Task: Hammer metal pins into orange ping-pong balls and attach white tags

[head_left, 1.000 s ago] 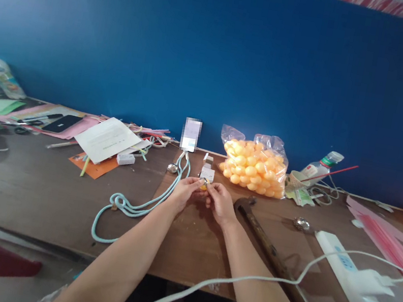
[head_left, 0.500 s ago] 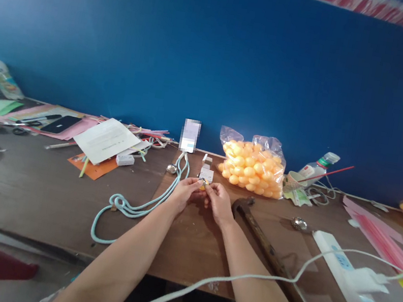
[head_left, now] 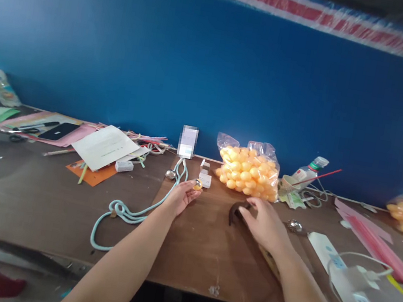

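Observation:
My left hand [head_left: 183, 197] is raised above the brown table, pinching a small yellow piece with a shiny metallic part [head_left: 198, 185] between thumb and fingertips. Its exact kind is too small to make out. My right hand [head_left: 264, 224] is closed around a dark bar with a hooked end [head_left: 237, 211]. The hook sticks out to the left of the thumb, and much of the shaft is hidden by the hand and forearm. A small white box [head_left: 204, 180] sits just beyond my left fingertips, and a light blue cord [head_left: 132, 217] lies beside that forearm.
Behind stands a clear bag of orange balls [head_left: 248, 171]. Shiny silver balls [head_left: 170, 173] lie about. On the right are a power strip [head_left: 324, 251], a cup [head_left: 288, 186] and a tilted bottle [head_left: 308, 171]. Papers [head_left: 105, 148] and a phone [head_left: 58, 131] lie left.
My hands have come apart. The left keeps the small yellow piece, while the right has moved right onto the hooked bar, whose hook has turned. The view has tilted up slightly.

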The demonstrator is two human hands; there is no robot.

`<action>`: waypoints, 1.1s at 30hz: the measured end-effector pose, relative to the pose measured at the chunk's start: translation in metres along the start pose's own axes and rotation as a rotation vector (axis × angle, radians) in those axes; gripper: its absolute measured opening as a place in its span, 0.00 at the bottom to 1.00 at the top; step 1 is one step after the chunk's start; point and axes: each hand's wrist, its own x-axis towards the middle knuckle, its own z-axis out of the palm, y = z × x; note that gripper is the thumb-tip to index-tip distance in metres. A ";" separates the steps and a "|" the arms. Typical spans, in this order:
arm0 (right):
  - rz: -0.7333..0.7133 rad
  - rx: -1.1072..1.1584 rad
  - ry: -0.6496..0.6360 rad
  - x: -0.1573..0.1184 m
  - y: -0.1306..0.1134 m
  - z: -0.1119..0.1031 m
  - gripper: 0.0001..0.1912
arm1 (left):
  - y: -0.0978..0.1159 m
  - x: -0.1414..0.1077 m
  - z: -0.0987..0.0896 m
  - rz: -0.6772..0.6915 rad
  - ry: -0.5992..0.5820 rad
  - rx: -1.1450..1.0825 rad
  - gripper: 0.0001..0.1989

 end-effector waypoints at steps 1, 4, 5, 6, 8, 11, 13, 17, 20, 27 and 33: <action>0.058 -0.152 -0.042 -0.011 0.012 -0.001 0.21 | 0.000 0.000 0.001 0.001 0.000 -0.003 0.05; 0.184 -0.423 -0.206 -0.041 0.038 0.006 0.23 | 0.000 -0.001 0.004 -0.010 -0.002 0.005 0.04; 0.183 -0.473 -0.219 -0.049 0.043 0.010 0.22 | -0.001 -0.002 0.005 -0.013 0.000 0.014 0.04; 0.173 -0.509 -0.211 -0.054 0.045 0.015 0.20 | -0.001 -0.003 0.006 -0.014 0.001 0.024 0.04; 0.147 -0.547 -0.172 -0.058 0.045 0.022 0.16 | -0.001 -0.005 0.007 -0.008 0.000 0.045 0.04; 0.152 -0.484 -0.154 -0.054 0.041 0.024 0.11 | -0.001 -0.006 0.008 -0.002 -0.015 0.066 0.03; 0.146 -0.325 -0.177 -0.052 0.034 0.021 0.12 | -0.001 -0.006 0.008 -0.002 -0.021 0.073 0.03; 0.143 0.212 -0.195 -0.056 0.001 0.014 0.19 | -0.003 -0.004 0.008 -0.008 -0.016 0.079 0.03; 0.162 0.548 -0.175 -0.059 -0.031 0.016 0.22 | -0.003 -0.004 0.007 -0.007 -0.029 0.068 0.03; 0.111 0.539 -0.148 -0.049 -0.062 0.043 0.20 | -0.004 -0.006 0.010 0.001 -0.012 0.035 0.02; 0.101 0.507 -0.131 -0.051 -0.062 0.050 0.19 | -0.003 -0.004 0.012 -0.017 0.028 -0.011 0.02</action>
